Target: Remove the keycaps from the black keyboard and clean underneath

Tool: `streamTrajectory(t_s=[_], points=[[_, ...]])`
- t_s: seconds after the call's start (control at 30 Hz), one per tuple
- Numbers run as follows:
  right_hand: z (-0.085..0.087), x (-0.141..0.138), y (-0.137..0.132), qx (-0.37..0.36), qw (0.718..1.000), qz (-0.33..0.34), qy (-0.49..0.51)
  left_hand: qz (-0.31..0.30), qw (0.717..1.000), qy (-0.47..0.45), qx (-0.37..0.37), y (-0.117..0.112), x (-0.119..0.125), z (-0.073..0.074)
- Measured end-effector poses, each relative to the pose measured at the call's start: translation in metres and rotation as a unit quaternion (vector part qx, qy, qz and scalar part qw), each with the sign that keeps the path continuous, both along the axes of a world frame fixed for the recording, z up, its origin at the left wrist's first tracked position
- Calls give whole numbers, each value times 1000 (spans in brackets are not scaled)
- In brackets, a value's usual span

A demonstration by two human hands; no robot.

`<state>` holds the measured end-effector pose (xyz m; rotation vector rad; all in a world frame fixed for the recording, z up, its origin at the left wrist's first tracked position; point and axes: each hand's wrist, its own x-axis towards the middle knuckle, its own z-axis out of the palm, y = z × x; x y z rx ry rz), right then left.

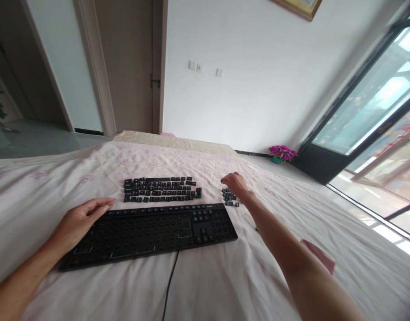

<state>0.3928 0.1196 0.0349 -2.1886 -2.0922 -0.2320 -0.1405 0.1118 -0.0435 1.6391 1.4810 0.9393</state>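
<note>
A black keyboard (151, 232) with most of its keycaps removed lies on a pale flowered sheet. My left hand (80, 220) rests flat on the keyboard's left end, fingers stretched out. Removed keycaps (161, 189) lie in rows just beyond the keyboard. A smaller cluster of keycaps (229, 197) sits to the right. My right hand (235, 183) reaches over that small cluster, fingers curled down onto it; I cannot make out what they hold, if anything.
The keyboard's cable (169, 285) runs toward me. A thin clear tool (249, 220) lies right of the keyboard, and a pink object (320, 255) lies beside my right forearm. Glass doors (375, 111) stand to the right, a flower pot (282, 154) by them.
</note>
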Motion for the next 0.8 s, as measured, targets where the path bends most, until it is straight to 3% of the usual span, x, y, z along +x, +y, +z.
streamTrajectory(t_s=[0.17, 0.27, 0.43, 0.8], points=[[-4, -26, -47, 75, 976, 146, 143, 4, 1000, -5, 1, -4, 4, 7], [-12, -38, -75, 87, 963, 199, 160, 7, 1000, 0, -2, -6, 6, 10], [-15, -47, -99, 86, 963, 221, 129, -1, 1000, -5, 5, -5, 5, 8], [-17, -53, -110, 78, 969, 225, 61, -8, 1000, -6, 9, -2, 3, 4]])
